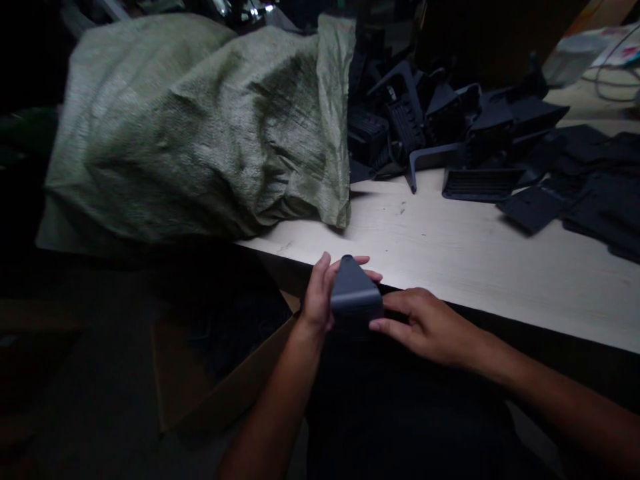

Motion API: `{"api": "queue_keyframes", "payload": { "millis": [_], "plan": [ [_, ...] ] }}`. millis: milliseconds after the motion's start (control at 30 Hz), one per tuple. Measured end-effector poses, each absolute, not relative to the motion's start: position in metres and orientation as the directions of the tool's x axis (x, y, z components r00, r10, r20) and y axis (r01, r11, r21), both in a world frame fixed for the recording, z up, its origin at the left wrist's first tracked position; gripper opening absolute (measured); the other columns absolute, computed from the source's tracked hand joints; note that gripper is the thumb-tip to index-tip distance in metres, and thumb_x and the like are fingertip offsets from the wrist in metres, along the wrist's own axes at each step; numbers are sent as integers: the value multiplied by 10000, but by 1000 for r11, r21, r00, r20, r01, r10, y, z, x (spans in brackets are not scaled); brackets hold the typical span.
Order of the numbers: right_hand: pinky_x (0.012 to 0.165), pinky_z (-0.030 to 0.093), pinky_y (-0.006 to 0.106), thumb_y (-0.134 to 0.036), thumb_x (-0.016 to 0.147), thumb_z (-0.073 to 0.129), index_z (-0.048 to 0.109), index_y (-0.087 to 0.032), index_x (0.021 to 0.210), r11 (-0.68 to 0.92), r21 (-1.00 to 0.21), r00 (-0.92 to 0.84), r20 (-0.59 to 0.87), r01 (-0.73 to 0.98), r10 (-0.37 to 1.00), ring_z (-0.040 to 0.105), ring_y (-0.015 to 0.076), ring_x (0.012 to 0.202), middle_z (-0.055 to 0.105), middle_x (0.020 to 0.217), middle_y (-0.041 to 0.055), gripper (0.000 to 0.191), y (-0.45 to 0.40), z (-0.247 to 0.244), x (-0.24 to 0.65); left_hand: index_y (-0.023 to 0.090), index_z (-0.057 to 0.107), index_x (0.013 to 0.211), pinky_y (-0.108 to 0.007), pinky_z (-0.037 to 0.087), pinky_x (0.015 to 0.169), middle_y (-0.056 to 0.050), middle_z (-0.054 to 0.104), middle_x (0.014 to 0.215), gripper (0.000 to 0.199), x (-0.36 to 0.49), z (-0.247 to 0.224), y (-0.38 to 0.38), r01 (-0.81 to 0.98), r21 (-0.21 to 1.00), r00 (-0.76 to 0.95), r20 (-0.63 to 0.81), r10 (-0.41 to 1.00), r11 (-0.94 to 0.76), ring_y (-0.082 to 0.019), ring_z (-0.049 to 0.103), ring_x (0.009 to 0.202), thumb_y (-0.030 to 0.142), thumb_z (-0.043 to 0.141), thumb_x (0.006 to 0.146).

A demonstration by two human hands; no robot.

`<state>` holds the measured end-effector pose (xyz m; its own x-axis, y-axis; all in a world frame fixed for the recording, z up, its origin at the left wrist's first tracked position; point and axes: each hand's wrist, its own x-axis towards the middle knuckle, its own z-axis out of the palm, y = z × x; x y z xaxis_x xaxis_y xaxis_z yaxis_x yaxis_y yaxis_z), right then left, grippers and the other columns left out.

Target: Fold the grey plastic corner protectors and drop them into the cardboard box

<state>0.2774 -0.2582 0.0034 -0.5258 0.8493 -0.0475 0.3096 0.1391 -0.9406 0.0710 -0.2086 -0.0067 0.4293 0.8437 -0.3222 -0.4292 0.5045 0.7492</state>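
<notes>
A dark grey plastic bracket-like part (356, 293), with a tapered top and a rounded front edge, is held just off the front edge of the table. My left hand (319, 293) is wrapped round its left side, some fingers showing behind it. On the right side, my right hand (420, 323) pinches the part's lower edge between thumb and fingers. The underside of the part is too dark to make out.
A bulging green woven sack (210, 127) lies on the left of the pale table (450, 247). Behind are heaped dark plastic parts (480, 183), with flat dark pieces (600, 200) at the right. An open cardboard box (225, 400) stands below, holding dark things.
</notes>
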Motion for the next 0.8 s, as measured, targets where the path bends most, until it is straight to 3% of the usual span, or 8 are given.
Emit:
{"api": "queue_keyframes", "payload": {
  "millis": [100, 200, 333, 500, 667, 800],
  "plan": [
    [719, 473, 295, -397, 1013, 682, 752, -184, 958, 113, -956, -530, -50, 271, 847, 636, 206, 799, 725, 913, 39, 231, -261, 0, 273, 148, 678, 1000, -406, 569, 847, -151, 807, 875, 337, 83, -2, -207, -420, 689, 475, -387, 790, 590, -303, 762, 878, 451, 646, 856],
    [875, 496, 310, -445, 1026, 667, 752, -184, 1049, 9, -997, -416, -23, 74, 909, 646, 233, 978, 728, 1043, 52, 275, -267, -4, 262, 199, 596, 885, -421, 570, 873, -100, 785, 754, 144, 96, 0, -215, -510, 712, 344, -345, 873, 482, -289, 762, 846, 338, 617, 854],
    [956, 485, 310, -426, 1035, 669, 735, -184, 1162, 40, -993, -259, 68, -112, 963, 641, 225, 1021, 729, 1085, 46, 281, -278, -10, 248, 208, 588, 870, -456, 559, 941, -66, 767, 709, 148, 104, 3, -228, -510, 802, 202, -240, 950, 311, -291, 767, 843, 355, 601, 888],
    [1001, 495, 335, -440, 1008, 714, 748, -179, 1104, 84, -991, -222, 106, -105, 969, 663, 241, 1033, 747, 1097, 56, 279, -278, -7, 240, 217, 581, 863, -473, 560, 950, -63, 765, 700, 134, 101, 8, -228, -534, 802, 182, -202, 962, 269, -285, 763, 836, 347, 569, 897],
    [1103, 472, 369, -420, 842, 909, 742, -202, 1236, 99, -993, -173, 110, -71, 979, 649, 281, 1192, 729, 1270, 67, 480, -277, -6, 238, 223, 566, 853, -472, 558, 961, -71, 774, 709, 126, 105, 10, -230, -570, 792, 160, -153, 975, 218, -270, 760, 828, 325, 531, 919],
    [1056, 509, 353, -385, 824, 926, 720, -211, 1310, 115, -992, -107, 120, -56, 987, 670, 278, 1168, 737, 1254, 60, 556, -286, -9, 232, 221, 575, 876, -471, 562, 961, -71, 774, 714, 142, 106, 11, -238, -576, 796, 156, -118, 981, 187, -269, 762, 830, 336, 528, 946]
  ]
}}
